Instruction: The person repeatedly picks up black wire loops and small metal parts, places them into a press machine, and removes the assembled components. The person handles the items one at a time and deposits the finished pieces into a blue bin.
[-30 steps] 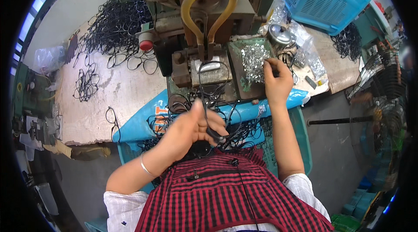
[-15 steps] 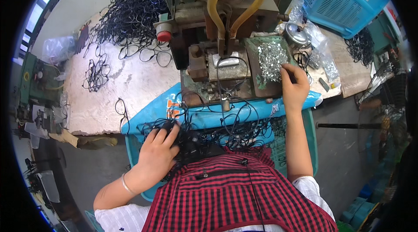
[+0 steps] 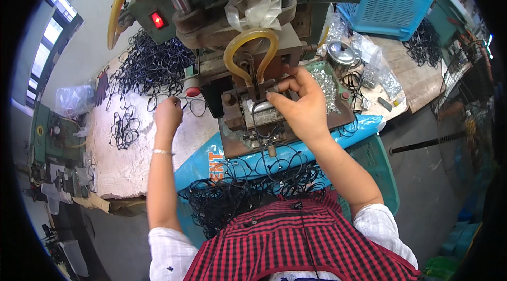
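Observation:
My right hand reaches in at the press, thumb and fingertips drawn together beside the metal block under the yellow tube loop. What sits in that pinch is too small to make out. A black cord hangs from the block down toward my lap. My left hand is over the wooden table, fingers curled closed, next to a few black cord loops; its grip is hidden. Small silver metal pieces fill a tray partly behind my right hand. Tangled black cords lie across my lap.
A big heap of black cords lies at the back left, with a smaller bunch nearer. The press carries a red button. At right stand a lidded metal pot and a blue basket. Blue plastic sheeting edges the table.
My left hand has left the cords in my lap and moved up and left over the table. My right hand has gone from the metal pieces leftward to the press. The view has shifted.

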### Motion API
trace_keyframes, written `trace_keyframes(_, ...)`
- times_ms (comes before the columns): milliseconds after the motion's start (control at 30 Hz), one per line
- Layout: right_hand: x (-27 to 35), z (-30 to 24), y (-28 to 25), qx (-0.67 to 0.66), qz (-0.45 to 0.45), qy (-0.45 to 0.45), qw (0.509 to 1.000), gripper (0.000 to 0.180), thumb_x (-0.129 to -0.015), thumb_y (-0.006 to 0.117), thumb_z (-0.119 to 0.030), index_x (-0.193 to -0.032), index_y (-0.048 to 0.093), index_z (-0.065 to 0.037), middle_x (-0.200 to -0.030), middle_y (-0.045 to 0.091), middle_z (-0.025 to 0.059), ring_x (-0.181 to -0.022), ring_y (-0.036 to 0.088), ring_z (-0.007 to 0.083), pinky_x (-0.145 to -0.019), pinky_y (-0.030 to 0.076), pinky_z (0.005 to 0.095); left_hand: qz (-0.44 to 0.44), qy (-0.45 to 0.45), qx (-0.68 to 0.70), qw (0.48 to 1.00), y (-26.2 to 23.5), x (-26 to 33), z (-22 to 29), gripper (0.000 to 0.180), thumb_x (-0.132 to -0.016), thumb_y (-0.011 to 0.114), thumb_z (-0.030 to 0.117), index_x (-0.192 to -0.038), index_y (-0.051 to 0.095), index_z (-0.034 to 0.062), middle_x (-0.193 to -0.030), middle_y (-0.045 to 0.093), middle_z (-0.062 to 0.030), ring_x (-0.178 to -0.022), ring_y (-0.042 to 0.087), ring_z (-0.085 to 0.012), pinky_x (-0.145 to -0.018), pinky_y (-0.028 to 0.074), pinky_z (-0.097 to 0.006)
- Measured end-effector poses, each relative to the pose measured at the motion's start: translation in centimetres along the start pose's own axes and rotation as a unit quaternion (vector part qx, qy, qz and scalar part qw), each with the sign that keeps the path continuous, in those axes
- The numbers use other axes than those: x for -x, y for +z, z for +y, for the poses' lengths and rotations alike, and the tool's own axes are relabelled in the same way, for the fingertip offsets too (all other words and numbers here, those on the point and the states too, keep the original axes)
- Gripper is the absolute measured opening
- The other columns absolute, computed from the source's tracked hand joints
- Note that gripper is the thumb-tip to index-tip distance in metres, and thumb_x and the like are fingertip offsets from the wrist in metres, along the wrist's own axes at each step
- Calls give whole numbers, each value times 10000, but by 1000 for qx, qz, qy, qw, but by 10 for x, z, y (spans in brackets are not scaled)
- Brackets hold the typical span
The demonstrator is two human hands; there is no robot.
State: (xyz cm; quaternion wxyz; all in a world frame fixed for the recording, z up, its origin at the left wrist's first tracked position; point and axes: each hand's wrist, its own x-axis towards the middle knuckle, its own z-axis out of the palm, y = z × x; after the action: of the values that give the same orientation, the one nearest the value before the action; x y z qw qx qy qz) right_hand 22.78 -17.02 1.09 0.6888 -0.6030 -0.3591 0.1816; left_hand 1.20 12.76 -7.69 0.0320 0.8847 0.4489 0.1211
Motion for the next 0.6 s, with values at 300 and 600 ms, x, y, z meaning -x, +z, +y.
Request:
trace_keyframes(300,3,-10,15,-108,23,39,993,562,-832,711,11,-1348,498,74,-917,714,57,-935,645,109,-870,500,270,-119,-119,-44,985,36,8,27,495,-968,553,498,-1177,658,62,-1053,741,-231,-1018,708,-417,-861,552,-518)
trace_keyframes(600,22,21,-75,463,68,-118,876,297,-774,789,-146,-1060,758,-72,-1304,630,247,-1353,500,426,-1111,420,528,208,83,584,780,-81,104,84,24,-978,641,20,-989,623,32,-931,672,-79,-744,676,-155,-642,583,-329)
